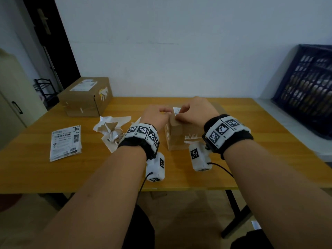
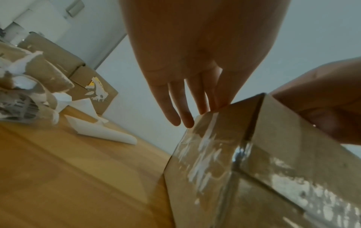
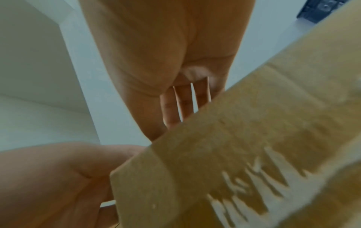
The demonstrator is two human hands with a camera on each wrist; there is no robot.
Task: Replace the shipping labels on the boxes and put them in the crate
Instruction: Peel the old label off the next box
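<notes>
My right hand (image 1: 195,112) pinches the label (image 1: 177,110) atop the small box (image 1: 177,135) at worktop (image 1: 251,133) centre; left hand (image 1: 155,116) fingers (image 2: 176,108) lie extended on it. Crate (image 1: 305,90) contents unclear.

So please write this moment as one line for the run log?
step: peeling old label | left hand: steadies small box | right hand: pinches label on box top | crate: far right

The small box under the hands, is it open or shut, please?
Shut: the small box shows closed flaps under clear tape in the left wrist view, with both hands on its top.
</notes>
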